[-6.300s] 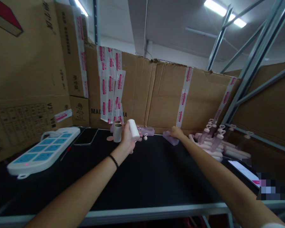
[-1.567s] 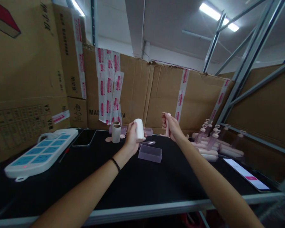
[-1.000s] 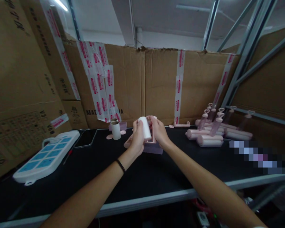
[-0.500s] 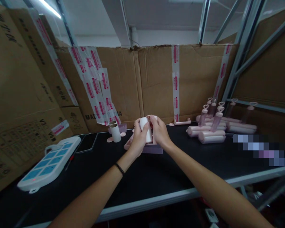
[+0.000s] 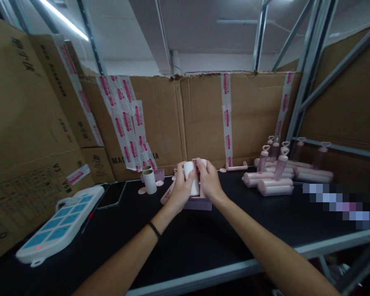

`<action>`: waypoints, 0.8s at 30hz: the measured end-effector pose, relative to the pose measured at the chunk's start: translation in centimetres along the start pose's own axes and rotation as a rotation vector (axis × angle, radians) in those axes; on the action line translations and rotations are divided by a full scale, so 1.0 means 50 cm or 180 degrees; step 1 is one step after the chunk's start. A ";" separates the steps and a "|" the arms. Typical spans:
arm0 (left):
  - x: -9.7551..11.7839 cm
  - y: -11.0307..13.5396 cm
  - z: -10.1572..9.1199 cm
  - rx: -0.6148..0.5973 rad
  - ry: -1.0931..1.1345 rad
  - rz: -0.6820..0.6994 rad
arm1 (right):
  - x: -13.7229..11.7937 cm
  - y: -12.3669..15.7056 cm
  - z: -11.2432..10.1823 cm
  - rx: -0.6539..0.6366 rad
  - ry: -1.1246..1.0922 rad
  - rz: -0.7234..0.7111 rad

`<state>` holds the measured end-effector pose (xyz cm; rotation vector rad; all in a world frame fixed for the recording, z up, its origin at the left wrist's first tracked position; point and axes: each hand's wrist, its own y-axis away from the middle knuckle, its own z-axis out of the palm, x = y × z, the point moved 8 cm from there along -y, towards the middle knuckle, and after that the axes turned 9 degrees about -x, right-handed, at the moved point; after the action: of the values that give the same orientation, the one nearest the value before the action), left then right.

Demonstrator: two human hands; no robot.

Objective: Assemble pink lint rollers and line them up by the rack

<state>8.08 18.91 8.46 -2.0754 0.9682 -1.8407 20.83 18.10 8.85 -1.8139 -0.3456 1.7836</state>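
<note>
Near the middle of the table, my left hand is wrapped round a white paper roll, which stands nearly upright. Close against it, my right hand has its fingers bent round a small pale pink part at the roll's side, mostly hidden by the fingers. Below both hands lies a pale purple tray-like piece, with a pink frame partly covered by my left hand. To the left, white hollow tubes stand upright beside flat pink discs.
At the right lie several pink rollers with heart-topped handles. A pink bracket rests by the cardboard wall. A phone and a white power strip are on the left. A metal rail edges the table.
The whole scene sits slightly lower in the picture, as the camera has tilted up. Both hands keep the same hold on the roll and pink part, with little visible movement.
</note>
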 end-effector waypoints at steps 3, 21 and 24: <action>0.000 0.000 -0.001 0.0001 -0.0053 0.0025 | -0.004 0.002 -0.001 0.0019 -0.0007 0.0005; 0.007 -0.003 -0.013 -0.0181 0.0016 -0.0040 | 0.013 -0.013 0.006 -0.0396 -0.0082 0.0155; 0.018 -0.003 -0.011 -0.0337 0.0025 -0.0024 | 0.013 -0.018 0.006 -0.0559 -0.0116 0.0169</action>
<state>7.63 18.62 9.39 -2.1361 1.0835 -1.8403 20.77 19.25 8.80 -1.9284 -0.4861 1.8756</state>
